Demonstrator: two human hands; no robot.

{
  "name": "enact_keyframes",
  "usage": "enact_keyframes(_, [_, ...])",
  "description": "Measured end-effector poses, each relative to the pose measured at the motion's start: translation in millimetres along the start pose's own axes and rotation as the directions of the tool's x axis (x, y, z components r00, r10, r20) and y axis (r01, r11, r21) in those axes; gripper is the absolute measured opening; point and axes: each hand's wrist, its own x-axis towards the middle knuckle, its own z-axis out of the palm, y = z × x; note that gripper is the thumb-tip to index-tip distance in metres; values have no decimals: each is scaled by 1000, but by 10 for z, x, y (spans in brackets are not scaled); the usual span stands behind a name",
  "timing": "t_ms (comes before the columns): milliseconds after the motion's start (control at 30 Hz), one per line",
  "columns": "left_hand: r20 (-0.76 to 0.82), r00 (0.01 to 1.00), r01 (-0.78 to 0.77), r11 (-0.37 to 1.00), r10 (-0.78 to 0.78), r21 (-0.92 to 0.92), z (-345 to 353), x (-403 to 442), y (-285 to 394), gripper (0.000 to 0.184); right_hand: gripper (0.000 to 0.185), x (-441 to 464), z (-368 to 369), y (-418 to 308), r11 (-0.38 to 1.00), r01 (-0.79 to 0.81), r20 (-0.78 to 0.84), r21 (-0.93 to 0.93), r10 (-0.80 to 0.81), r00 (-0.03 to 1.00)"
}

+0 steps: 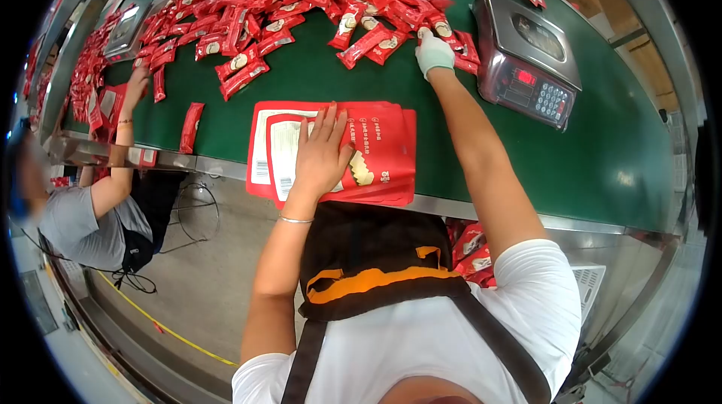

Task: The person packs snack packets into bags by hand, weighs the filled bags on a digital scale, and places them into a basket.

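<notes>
1. Pressing flat, the bare left hand (322, 150) lies palm down on the stacked pouches (391, 137); its fingers are extended, near one another, and not closed on anything.
2. Pouches: red, thin, flat rectangles of smooth film with rounded corners. A pale panel with a barcode sits toward the left end; white lettering and a pictured food item sit toward the right.
3. Pouch position: at the near edge of the table (602, 171), in front of the person, with the lower edge overhanging. The layers are slightly fanned sideways.
4. Pouch orientation: the long axis runs left to right, roughly along the table edge.
5. Right hand (435, 55): covered by a white knit glove, reaching forward to the packets (263, 5). The fingertips touch the near side of the heap; whether they are clamped on a packet cannot be told.
6. Packets: slim, glossy red sachets with crimped ends, heaped with long axes in mixed directions. One loose packet (192, 127), left of the pouches, points away from the table edge.
7. Scale (530, 58): boxy, steel-topped, right of the glove, keypad toward the person.
</notes>
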Motion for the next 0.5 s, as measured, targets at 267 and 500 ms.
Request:
enact_keyframes(267, [-59,998,14,995,-20,-100,4,-17,-43,60,30,-1675,-700,623,872,262,66,415,-316,947])
enact_keyframes(500, [-48,999,4,993,-10,-115,31,-5,-68,59,32,-1997,-811,377,706,-148,558,693,-394,731])
